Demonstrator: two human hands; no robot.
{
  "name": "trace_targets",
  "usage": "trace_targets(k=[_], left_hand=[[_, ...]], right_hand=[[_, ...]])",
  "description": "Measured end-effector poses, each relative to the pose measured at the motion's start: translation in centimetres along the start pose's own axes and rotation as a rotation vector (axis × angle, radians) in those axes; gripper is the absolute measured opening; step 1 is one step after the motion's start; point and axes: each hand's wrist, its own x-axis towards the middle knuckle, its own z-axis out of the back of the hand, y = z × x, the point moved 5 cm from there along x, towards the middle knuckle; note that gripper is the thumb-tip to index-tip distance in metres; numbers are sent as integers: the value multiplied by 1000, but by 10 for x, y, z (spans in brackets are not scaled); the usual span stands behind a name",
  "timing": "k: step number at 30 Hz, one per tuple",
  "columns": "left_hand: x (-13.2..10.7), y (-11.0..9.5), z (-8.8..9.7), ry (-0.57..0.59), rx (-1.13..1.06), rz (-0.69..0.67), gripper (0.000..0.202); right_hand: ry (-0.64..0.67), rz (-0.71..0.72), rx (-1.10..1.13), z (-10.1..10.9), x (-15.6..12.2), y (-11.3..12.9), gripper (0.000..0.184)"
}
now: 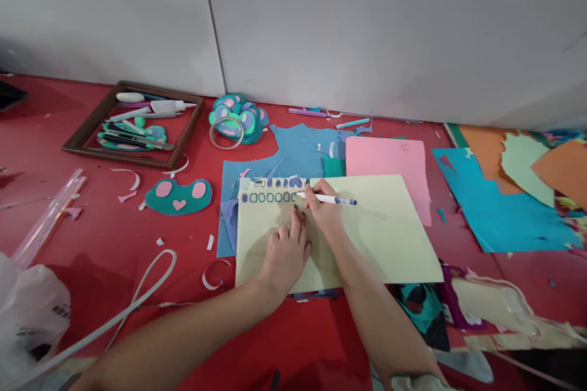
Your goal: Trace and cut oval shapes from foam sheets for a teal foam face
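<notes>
A pale yellow foam or paper sheet (pixel 376 232) lies in front of me, with a row of small rounded outlines (pixel 270 197) drawn near its top left. Above that row, cut-out and drawn shapes run along the sheet's upper edge. My right hand (pixel 323 204) grips a white marker pen (pixel 326 198) with a blue end, its tip at the right end of the row. My left hand (pixel 287 250) lies on the sheet just below the drawn row, fingers stretched out toward the pen tip.
Blue (pixel 298 146) and pink sheets (pixel 385 165) lie behind the yellow one. At left are a teal cut-out (pixel 178 198), a brown frame (pixel 73 145) holding tools, and a tape ring (pixel 226 146) on layered cut-outs. Coloured sheets (pixel 504 214) lie right; scraps litter the red table (pixel 183 244).
</notes>
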Motion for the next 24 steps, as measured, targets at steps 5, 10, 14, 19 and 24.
trace_targets(k=[5, 10, 14, 19, 24], left_hand=[[0, -1, 0, -1, 20, -8, 50], [0, -1, 0, -9, 18, -9, 50], [0, 0, 0, -18, 10, -4, 50], [0, 0, 0, -25, -43, 19, 50], [0, 0, -1, -24, -26, 8, 50]], right_hand=[[-31, 24, -92, 0, 1, 0, 32], [-36, 13, -82, -1, 1, -4, 31], [-23, 1, -30, -1, 0, -5, 31], [-28, 12, -62, 0, 0, -2, 32], [-52, 35, -111, 0, 0, -1, 31]])
